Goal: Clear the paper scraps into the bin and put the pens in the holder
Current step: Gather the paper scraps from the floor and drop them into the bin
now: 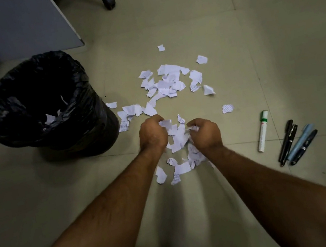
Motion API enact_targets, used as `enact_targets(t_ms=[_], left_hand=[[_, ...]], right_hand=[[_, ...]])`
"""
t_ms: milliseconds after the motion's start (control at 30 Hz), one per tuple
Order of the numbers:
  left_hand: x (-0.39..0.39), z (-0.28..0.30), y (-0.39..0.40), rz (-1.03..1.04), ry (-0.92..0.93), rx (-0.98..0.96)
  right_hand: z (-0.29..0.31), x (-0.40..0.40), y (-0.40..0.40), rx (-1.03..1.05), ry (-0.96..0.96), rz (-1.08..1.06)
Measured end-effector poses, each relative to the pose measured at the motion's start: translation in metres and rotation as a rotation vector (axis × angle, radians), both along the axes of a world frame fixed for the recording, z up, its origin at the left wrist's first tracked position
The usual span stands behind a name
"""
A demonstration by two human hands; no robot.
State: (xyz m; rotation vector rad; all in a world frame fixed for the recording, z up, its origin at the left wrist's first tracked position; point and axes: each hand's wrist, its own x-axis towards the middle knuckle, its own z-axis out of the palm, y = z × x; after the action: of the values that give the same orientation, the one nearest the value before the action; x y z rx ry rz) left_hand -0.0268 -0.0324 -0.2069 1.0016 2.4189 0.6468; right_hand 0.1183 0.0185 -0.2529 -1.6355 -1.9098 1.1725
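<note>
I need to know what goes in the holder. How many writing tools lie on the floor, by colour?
White marker with green cap: 1
Black pens: 2
Light blue pen: 1
Total: 4

The person is showing two bare forearms with no sleeves reaching into view. Fine dark hair is covering both forearms. The bare left hand (152, 134) and the bare right hand (204, 132) are wearing no gloves, and no watch or bracelet is sitting on either wrist.
</note>
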Motion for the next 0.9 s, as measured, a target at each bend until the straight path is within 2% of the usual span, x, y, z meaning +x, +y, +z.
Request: enact_targets(t_ms=[133,300,467,600,700,833,900], left_hand=[[-0.011,0.034,0.008,-0.001,0.0,0.068],[-0.039,0.104,0.022,0.119,-0.011,0.181],[-0.081,0.178,0.019,0.184,0.058,0.309],[-0.138,0.222,-0.006,0.285,0.209,0.315],[-0.183,0.236,-0.03,0.289,0.292,0.249],[-0.21,0.228,-0.05,0.229,0.328,0.019],[-0.211,0.223,-0.052,0.221,0.35,-0.068]], right_hand=[[0.034,-0.02,0.012,-0.104,0.186,-0.177],[0.094,-0.059,0.029,-0.187,0.411,-0.315],[0.173,-0.13,0.032,-0.11,0.54,-0.242],[0.227,-0.201,0.014,0.006,0.563,-0.097],[0.249,-0.245,-0.005,0.055,0.461,0.065],[0.25,-0.277,-0.023,0.208,0.174,0.437],[0.247,-0.283,-0.026,0.199,0.087,0.548]])
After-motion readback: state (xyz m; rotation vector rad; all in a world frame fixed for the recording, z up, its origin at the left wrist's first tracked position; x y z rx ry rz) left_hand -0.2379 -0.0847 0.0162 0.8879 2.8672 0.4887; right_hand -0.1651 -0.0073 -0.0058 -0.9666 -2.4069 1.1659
